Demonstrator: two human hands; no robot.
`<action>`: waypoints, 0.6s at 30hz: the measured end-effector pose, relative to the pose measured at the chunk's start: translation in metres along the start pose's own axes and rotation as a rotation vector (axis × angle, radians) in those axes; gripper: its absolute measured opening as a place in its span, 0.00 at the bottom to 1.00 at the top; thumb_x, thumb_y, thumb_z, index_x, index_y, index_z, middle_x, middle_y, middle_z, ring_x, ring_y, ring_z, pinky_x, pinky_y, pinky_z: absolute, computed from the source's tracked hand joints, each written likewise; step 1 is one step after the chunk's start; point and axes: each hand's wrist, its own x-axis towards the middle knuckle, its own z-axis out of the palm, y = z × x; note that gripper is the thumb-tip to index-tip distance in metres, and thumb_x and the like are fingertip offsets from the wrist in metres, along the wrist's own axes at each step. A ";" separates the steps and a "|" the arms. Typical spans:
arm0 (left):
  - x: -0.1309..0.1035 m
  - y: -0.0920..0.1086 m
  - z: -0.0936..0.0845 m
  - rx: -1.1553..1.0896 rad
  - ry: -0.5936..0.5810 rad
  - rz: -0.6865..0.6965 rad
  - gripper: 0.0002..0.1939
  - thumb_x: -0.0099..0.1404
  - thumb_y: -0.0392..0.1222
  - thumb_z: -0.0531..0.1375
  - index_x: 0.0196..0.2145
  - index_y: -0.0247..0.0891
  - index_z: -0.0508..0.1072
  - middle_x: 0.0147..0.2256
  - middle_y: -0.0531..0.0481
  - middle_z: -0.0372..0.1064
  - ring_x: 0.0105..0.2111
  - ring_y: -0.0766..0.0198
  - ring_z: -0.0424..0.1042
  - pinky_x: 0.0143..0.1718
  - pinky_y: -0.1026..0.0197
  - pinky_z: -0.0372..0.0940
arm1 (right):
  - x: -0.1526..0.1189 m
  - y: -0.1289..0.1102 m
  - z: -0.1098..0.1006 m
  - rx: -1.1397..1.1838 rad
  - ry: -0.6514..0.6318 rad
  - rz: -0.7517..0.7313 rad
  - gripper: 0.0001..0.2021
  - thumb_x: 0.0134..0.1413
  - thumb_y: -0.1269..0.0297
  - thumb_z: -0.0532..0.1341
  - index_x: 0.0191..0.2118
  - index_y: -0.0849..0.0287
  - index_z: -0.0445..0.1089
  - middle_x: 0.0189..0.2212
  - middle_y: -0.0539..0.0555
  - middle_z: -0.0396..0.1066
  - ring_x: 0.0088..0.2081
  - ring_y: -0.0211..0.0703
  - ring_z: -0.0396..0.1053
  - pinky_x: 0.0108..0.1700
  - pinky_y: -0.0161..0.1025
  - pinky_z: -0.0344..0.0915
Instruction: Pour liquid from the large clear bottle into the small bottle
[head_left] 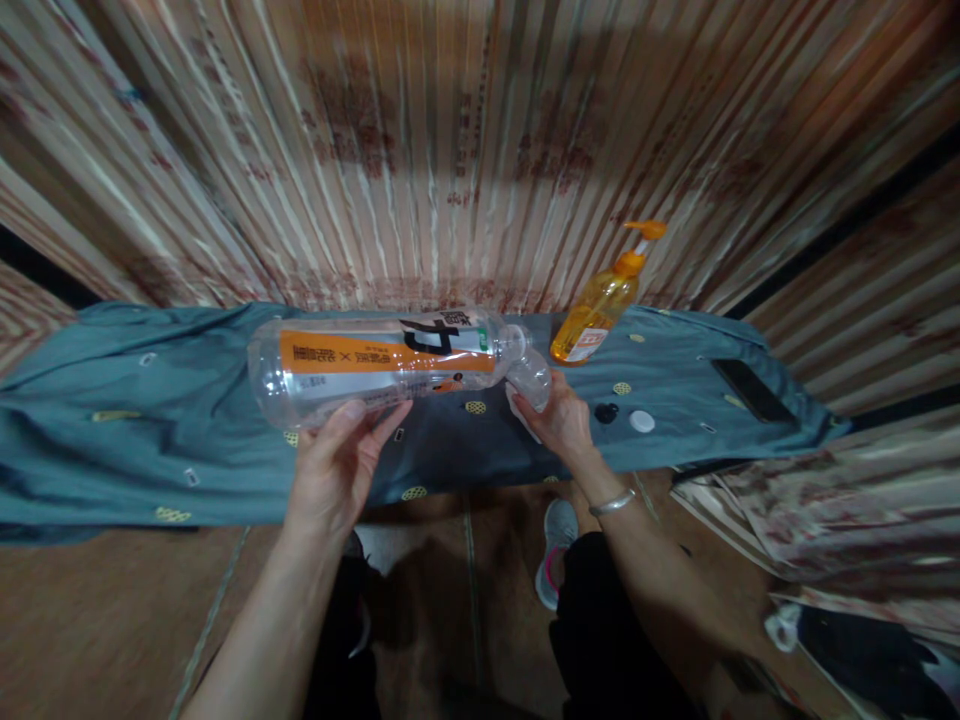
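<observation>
Left hand (pixel 336 460): palm turned up, thumb along the near side of the bottle (pixel 379 362), index finger extended; grip clamped on the bottle toward its base. The bottle is held sideways over the surface (pixel 232 480), neck toward the right hand (pixel 564 415). Right hand: fingers bent inward, grip closed on a clear piece (pixel 534 375) at the bottle's mouth; contact between the two cannot be confirmed. The clear piece's form is hard to make out, being transparent and partly finger-covered. Some left fingers are hidden. Both forearms are cut off below.
</observation>
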 end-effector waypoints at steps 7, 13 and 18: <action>0.000 0.000 0.001 0.005 0.004 -0.006 0.25 0.32 0.44 0.86 0.23 0.43 0.78 0.32 0.55 0.85 0.35 0.60 0.84 0.41 0.56 0.84 | 0.000 0.000 -0.002 -0.012 -0.011 0.002 0.27 0.62 0.46 0.63 0.56 0.62 0.66 0.41 0.64 0.82 0.40 0.56 0.81 0.40 0.42 0.71; 0.000 0.000 -0.001 0.010 -0.013 -0.009 0.24 0.34 0.44 0.86 0.25 0.44 0.79 0.33 0.55 0.85 0.36 0.60 0.84 0.42 0.56 0.84 | 0.000 0.000 -0.001 -0.001 -0.003 -0.007 0.27 0.63 0.45 0.62 0.56 0.61 0.65 0.42 0.64 0.82 0.40 0.56 0.81 0.40 0.42 0.71; 0.000 -0.001 -0.003 0.005 -0.017 -0.006 0.24 0.34 0.44 0.86 0.25 0.44 0.79 0.34 0.55 0.85 0.37 0.60 0.84 0.43 0.56 0.83 | 0.000 0.001 -0.001 0.005 0.006 -0.016 0.27 0.63 0.44 0.62 0.56 0.61 0.66 0.41 0.65 0.82 0.39 0.56 0.81 0.39 0.42 0.71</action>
